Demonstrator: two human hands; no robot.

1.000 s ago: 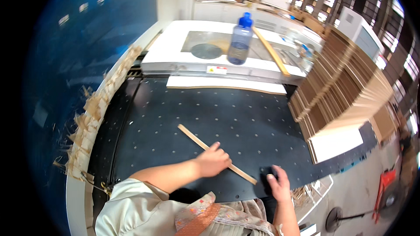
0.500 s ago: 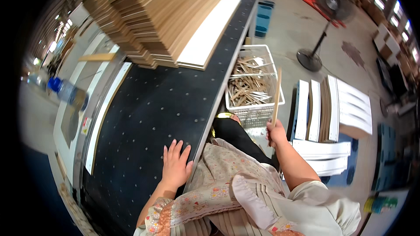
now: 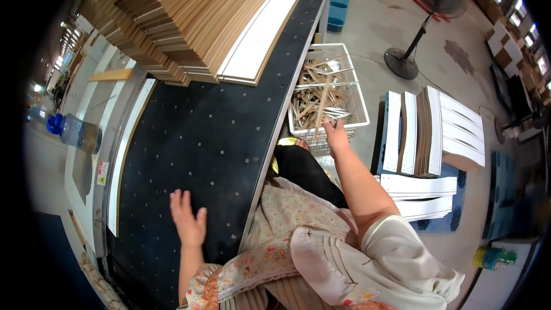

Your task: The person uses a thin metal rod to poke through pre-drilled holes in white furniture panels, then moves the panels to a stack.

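Note:
My left hand is open with fingers spread, over the near part of the black worktable, holding nothing. At the near edge of the white plastic basket is my right hand. A thin wooden strip, smeared by motion, hangs tilted over the basket just left of its fingertips. The hand itself is fairly sharp and its fingers look open, apart from the strip. Many loose wooden offcut strips fill the basket.
A tall stack of brown boards with a white-faced board stands at the table's far end. A long white strip and a water bottle lie left. White panels sit on the right, beyond them a fan.
My right hand has moved left to the basket, and the wooden strip has gone from its grip to over the offcuts. My left hand has shifted left across the table.

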